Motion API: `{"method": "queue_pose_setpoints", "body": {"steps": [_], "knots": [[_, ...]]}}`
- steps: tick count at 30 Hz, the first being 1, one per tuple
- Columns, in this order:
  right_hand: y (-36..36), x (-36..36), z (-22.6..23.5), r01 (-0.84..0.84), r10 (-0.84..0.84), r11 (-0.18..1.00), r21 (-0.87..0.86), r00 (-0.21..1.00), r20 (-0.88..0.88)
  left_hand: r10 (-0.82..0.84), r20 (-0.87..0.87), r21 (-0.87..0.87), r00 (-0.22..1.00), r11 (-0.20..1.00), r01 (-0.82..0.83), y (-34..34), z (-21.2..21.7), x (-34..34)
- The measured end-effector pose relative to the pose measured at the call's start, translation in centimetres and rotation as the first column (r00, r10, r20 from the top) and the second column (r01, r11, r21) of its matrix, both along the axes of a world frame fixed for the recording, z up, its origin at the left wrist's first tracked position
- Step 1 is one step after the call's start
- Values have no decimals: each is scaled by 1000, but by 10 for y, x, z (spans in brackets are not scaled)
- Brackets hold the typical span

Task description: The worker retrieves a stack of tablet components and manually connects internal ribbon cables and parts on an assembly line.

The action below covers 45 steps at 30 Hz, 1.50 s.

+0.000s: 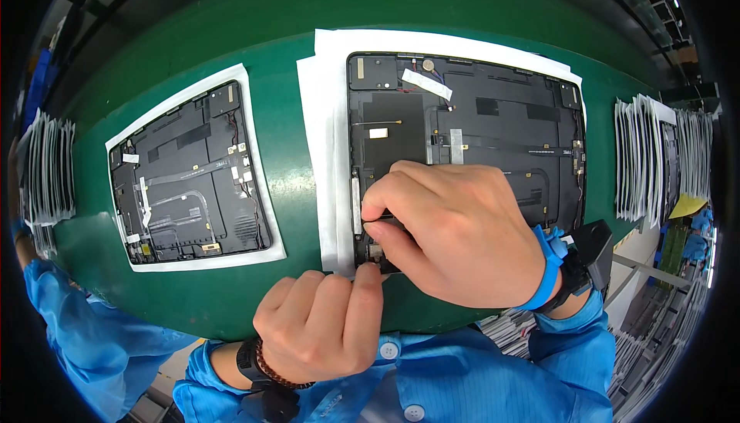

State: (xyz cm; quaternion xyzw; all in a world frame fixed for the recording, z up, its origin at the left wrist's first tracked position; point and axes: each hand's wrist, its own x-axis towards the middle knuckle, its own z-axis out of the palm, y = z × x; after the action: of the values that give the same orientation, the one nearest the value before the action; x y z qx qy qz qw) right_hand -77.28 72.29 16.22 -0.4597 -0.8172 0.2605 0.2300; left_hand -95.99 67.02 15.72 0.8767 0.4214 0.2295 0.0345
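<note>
Open tablet shell [470,130], black, lies on a white sheet [327,145] on the green counter [285,6], right of centre. Right hand [455,230] pinches thumb and forefinger closed on a small part at the shell's lower left corner; what it grips is too small to tell. Left hand [327,326] is curled nearly to a fist, thumb tip pressing the shell's bottom edge to steady it. Best done with light, square pressure, keeping the shell flat. White rectangular label [426,84] sits tilted near the top edge. Second shell [189,180] lies to the left. Stacked white sheets [644,161] stand far right.
</note>
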Motion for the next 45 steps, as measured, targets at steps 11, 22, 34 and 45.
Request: {"method": "queue_pose_setpoints", "body": {"steps": [11, 22, 34, 45], "knots": [[1, 1, 2, 12, -12, 1000, -16, 1000, -18, -62, 1, 201, 998, 978, 60, 5, -10, 6], [1, 3, 2, 11, -12, 999, -36, 1000, -26, -79, -23, 209, 997, 974, 82, 6, -8, 6], [0, 2, 0, 19, -21, 999, -37, 999, -45, -58, -100, 170, 993, 983, 75, 6, -4, 9], [1, 1, -6, 14, -12, 999, 37, 999, -53, -51, -110, 174, 993, 982, 70, 5, -10, 11]]}}
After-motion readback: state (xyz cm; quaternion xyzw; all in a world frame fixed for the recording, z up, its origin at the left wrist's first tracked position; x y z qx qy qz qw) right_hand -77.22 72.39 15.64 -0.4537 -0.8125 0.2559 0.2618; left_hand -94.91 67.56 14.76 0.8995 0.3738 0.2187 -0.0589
